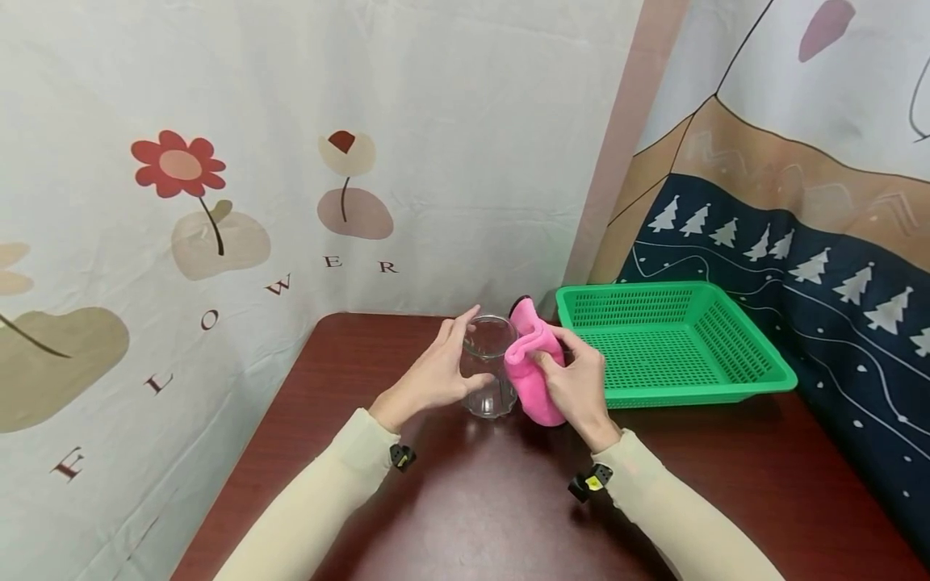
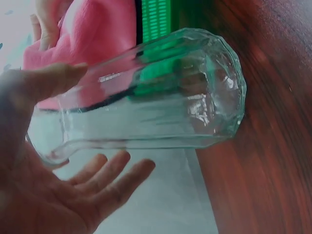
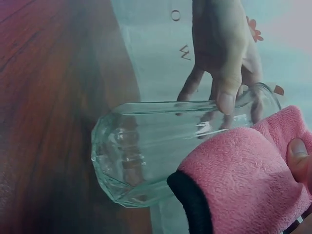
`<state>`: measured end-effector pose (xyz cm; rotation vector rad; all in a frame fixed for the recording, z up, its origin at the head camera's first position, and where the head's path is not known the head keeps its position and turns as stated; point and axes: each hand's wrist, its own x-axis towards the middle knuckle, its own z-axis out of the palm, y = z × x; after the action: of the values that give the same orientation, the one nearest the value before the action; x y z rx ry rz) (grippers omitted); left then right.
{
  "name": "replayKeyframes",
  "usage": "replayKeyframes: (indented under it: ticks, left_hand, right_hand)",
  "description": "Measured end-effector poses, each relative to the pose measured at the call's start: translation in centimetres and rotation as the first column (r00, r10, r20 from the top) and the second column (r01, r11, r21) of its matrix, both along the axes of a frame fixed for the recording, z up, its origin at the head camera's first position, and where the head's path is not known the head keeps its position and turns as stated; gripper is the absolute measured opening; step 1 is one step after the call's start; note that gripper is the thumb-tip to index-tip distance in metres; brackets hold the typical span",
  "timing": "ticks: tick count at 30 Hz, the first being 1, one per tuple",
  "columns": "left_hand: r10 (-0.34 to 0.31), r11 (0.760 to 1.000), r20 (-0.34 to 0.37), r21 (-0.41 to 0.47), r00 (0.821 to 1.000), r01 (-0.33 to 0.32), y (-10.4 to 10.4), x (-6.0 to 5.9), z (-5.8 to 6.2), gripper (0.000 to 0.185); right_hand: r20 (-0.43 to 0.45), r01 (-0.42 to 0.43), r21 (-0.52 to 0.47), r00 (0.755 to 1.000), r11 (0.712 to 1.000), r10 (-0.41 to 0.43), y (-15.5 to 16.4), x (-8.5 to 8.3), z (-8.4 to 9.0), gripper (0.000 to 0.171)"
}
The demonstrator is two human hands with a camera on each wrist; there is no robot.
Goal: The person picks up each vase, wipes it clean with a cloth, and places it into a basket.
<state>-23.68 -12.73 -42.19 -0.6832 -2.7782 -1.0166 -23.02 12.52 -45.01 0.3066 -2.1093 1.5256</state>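
Observation:
A clear glass jar [image 1: 490, 386] with faceted sides stands upright on the table, its mouth at the top. My left hand [image 1: 434, 367] is at the jar's left side, thumb and fingers spread around it near the neck. In the left wrist view the thumb [image 2: 63, 78] overlaps the glass, while the other fingers stretch out with a gap to the wall. The right hand [image 1: 581, 383] pinches a folded pink cloth [image 1: 536, 387] with a dark edge between thumb and fingers. That cloth [image 3: 243, 180] is close against the jar's right side and overlaps it in the right wrist view.
A green plastic basket [image 1: 676, 399] with slatted walls sits at the back right of the dark red-brown table [image 1: 465, 516], just beyond the right hand. Printed curtains [image 1: 450, 161] hang behind the table and along its sides.

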Motion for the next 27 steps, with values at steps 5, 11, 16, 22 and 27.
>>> replayKeyframes:
  ticks: [5,11,16,22,27]
  left_hand:
    - [0.147,0.989,-0.005,0.000,0.989,-0.147,1.0,0.5,0.0,0.118]
    - [0.188,0.982,-0.031,0.039,0.982,-0.187,1.6,0.7,-0.1,0.106]
    - [0.146,0.988,-0.040,0.055,0.989,-0.143,1.4,0.6,0.0,0.102]
    - [0.066,0.995,-0.045,0.078,0.997,-0.062,0.7,0.5,0.4,0.101]
    - [-0.007,0.995,-0.034,0.098,0.999,0.011,0.0,-0.1,0.5,0.102]
  right_hand:
    - [0.012,0.022,0.003,1.000,1.000,-0.022,0.2,-0.2,0.4,0.035]
    - [0.015,0.027,0.012,1.000,1.000,-0.027,0.6,-0.2,0.6,0.034]
    - [0.035,0.018,0.028,0.999,0.999,-0.019,0.8,-0.2,0.5,0.035]
    - [0.068,-0.017,0.062,0.998,0.998,0.013,1.1,-0.1,0.5,0.036]
    - [0.075,-0.032,0.075,0.997,0.997,0.026,1.3,-0.1,0.5,0.037]
